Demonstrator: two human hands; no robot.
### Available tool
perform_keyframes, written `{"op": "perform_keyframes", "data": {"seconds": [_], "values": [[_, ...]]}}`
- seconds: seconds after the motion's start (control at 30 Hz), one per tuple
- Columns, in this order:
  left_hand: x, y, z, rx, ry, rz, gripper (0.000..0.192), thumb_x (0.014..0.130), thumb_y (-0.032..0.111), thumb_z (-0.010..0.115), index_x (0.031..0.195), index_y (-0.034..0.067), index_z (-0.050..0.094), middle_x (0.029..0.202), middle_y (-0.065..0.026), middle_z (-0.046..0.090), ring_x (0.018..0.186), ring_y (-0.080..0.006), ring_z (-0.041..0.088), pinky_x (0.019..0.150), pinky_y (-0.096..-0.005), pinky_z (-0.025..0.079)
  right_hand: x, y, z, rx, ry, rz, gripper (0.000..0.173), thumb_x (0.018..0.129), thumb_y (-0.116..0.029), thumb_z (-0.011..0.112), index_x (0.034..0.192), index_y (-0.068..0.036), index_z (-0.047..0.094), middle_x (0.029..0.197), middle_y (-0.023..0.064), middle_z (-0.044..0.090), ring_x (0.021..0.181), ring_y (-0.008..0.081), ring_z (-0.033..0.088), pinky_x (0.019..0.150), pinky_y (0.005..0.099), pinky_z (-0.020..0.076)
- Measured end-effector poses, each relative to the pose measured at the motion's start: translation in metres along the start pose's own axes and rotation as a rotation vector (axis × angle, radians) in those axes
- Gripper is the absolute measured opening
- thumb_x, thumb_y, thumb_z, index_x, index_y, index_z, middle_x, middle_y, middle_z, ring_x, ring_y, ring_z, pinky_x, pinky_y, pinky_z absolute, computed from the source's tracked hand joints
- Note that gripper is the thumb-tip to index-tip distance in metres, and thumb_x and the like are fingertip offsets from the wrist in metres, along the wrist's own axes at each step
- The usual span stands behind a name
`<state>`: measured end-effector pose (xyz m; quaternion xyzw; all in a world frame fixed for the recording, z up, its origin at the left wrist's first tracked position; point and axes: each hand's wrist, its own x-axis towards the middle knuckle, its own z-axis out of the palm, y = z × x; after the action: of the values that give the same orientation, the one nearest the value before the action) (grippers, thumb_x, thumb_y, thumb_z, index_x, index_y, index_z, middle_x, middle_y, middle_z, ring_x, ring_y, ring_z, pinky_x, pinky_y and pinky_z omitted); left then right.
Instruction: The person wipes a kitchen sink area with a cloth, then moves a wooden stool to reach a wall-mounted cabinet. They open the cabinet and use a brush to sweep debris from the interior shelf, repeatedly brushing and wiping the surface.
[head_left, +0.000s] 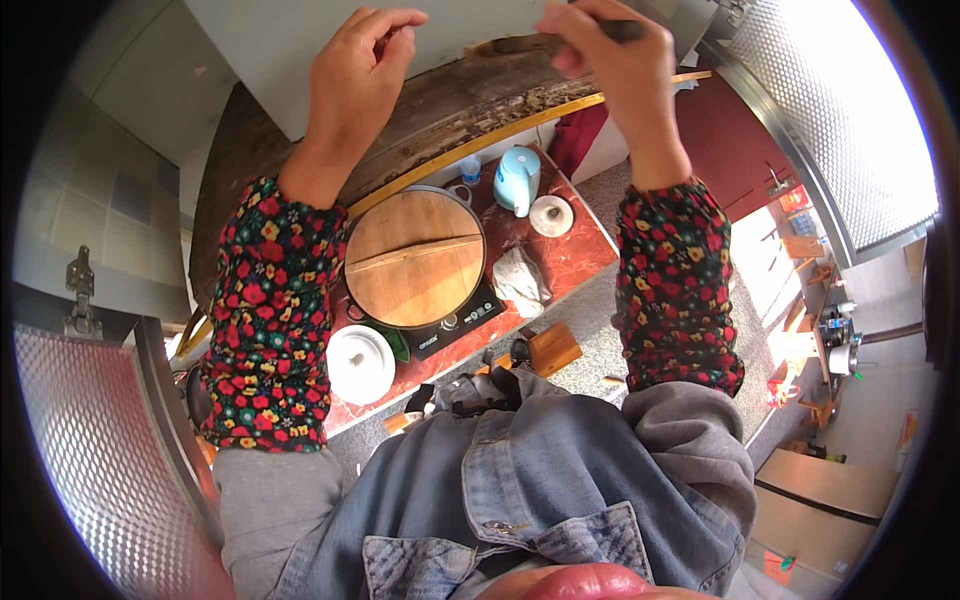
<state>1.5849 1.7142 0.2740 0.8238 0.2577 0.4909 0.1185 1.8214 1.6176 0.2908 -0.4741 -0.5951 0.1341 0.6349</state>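
Note:
My right hand (622, 45) grips a small dark-handled brush (499, 46), blurred, low over a worn, stained wooden cabinet shelf (450, 109). The brush head points left, against the foot of a pale grey panel (315, 60) at the back. My left hand (352, 82) is raised before that panel, its fingers loosely curled; no object shows in it. A yellow strip (480, 146) edges the front of the shelf. Both forearms wear flowered sleeve covers.
Below stands a red marble-patterned counter (581, 251) with a wooden-lidded pan (416, 262) on an induction cooker (461, 322). A light blue kettle (517, 180), white lid (551, 216), cloth (521, 283) and white lidded pot (360, 364) surround it. Textured cabinet doors (847, 112) hang open on both sides.

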Motion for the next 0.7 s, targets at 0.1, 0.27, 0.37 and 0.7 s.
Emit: {"op": "perform_keyframes", "data": {"seconds": [0.1, 0.27, 0.37, 0.7], "values": [[0.001, -0.001, 0.001, -0.053, 0.04, 0.01, 0.021, 0.103, 0.015, 0.06, 0.117, 0.007, 0.074, 0.094, 0.0005, 0.064, 0.085, -0.0087, 0.061, 0.08, -0.0242, 0.049, -0.002, 0.009, 0.016, 0.021, -0.198, 0.036, 0.019, 0.098, -0.018, 0.07, 0.095, 0.0, 0.078, 0.081, 0.0012, 0.073, 0.066, 0.0053, 0.062, 0.061, 0.0217, 0.05], [-0.003, -0.003, -0.006, -0.02, 0.075, 0.004, 0.023, 0.104, 0.016, 0.06, 0.119, 0.004, 0.072, 0.098, -0.002, 0.067, 0.086, -0.0096, 0.061, 0.079, -0.0253, 0.05, -0.002, -0.005, -0.01, -0.049, -0.255, 0.041, 0.018, 0.097, -0.017, 0.07, 0.096, 0.0, 0.077, 0.079, 0.0009, 0.072, 0.065, 0.0054, 0.061, 0.061, 0.0217, 0.0487], [0.004, 0.009, -0.003, -0.038, 0.118, -0.022, 0.021, 0.102, 0.013, 0.062, 0.115, -0.002, 0.07, 0.094, -0.006, 0.064, 0.08, -0.0124, 0.059, 0.072, -0.0278, 0.049, -0.002, -0.013, 0.009, -0.078, -0.22, -0.02, 0.018, 0.097, -0.017, 0.07, 0.095, -0.001, 0.077, 0.076, 0.0003, 0.07, 0.066, 0.0052, 0.061, 0.061, 0.0223, 0.0489], [0.007, 0.005, -0.008, -0.139, 0.257, 0.087, 0.019, 0.103, 0.009, 0.059, 0.113, -0.003, 0.07, 0.09, -0.0057, 0.062, 0.077, -0.0125, 0.057, 0.069, -0.0271, 0.047, 0.0, -0.039, 0.044, 0.225, -0.185, 0.213, 0.02, 0.097, -0.018, 0.073, 0.085, -0.002, 0.072, 0.076, 0.0024, 0.071, 0.06, 0.0058, 0.061, 0.055, 0.02, 0.0476]]}}
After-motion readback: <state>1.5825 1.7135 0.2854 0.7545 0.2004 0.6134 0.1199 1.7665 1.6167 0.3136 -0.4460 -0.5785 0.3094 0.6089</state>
